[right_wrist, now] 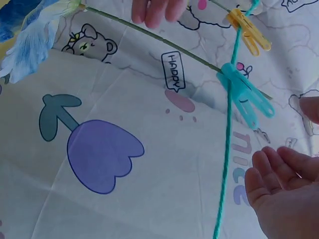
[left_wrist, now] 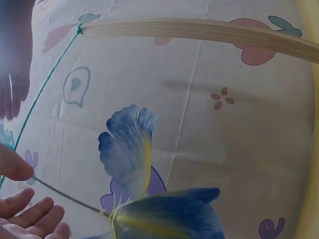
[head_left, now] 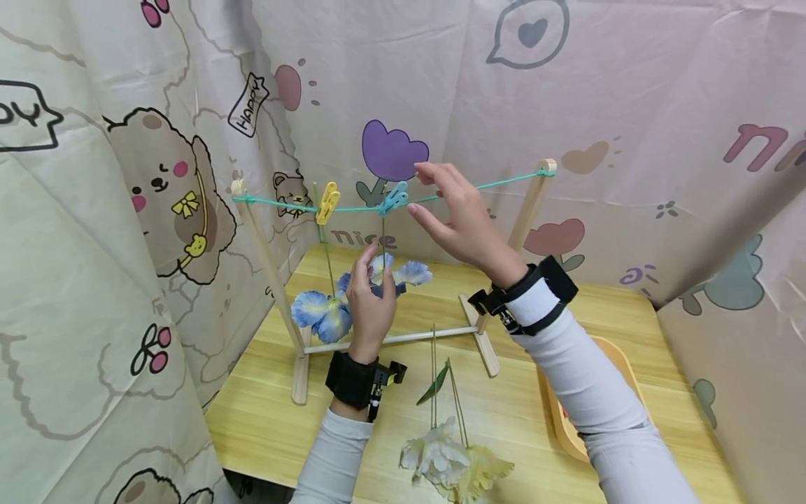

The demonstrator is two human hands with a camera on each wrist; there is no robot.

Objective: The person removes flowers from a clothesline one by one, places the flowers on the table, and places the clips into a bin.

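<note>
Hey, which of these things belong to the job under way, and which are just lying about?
Seemingly part of the job:
teal cord
wooden stand
yellow clothespin
turquoise clothespin
left blue flower
right blue flower

Lying about, though possibly meant for the job:
white flower
pale yellow flower
yellow plastic tub

Printed words on the curtains: HAPPY, nice

Left curtain (head_left: 57, 231): "HAPPY" on a tag (head_left: 248, 105) toward the far corner; shows sideways in the right wrist view too. Second sign (head_left: 28, 115), far left, cut off at the frame edge, ends in "Y". Far curtain (head_left: 453, 84): lowercase "nice" lettering (head_left: 363, 239) low down, behind the line; large "ni" (head_left: 755, 147) at right, rest unclear. Right wrist view: another sideways "nice" in coloured letters (right_wrist: 241, 142), dim.
</note>
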